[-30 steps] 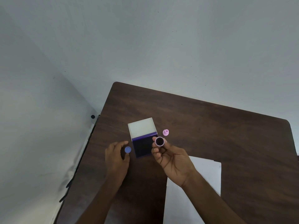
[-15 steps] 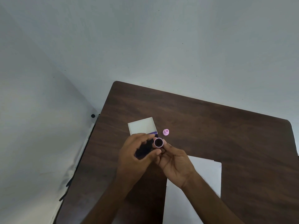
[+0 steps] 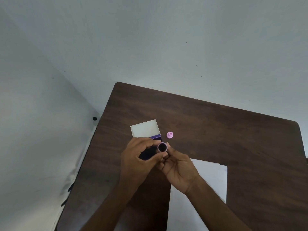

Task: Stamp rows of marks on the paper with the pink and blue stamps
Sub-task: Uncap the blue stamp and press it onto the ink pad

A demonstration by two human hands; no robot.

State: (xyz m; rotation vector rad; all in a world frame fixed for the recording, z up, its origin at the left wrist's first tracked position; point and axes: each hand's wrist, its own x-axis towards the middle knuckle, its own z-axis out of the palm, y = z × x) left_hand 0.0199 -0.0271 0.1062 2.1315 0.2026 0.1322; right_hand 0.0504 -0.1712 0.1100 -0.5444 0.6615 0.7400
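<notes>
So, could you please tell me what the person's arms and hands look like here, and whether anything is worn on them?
Both forearms are bare as far as the frame shows: no sleeve reaches into view. The left hand and the right hand wear no gloves, and no ring, watch or bracelet is visible on the fingers or wrists. The nails look short and plain, though they are too small to judge closely.

Dark wood-grain desk [image 3: 216, 130] against pale grey wall [image 3: 166, 39]; small black round fitting [image 3: 94, 118] near left desk edge.
</notes>
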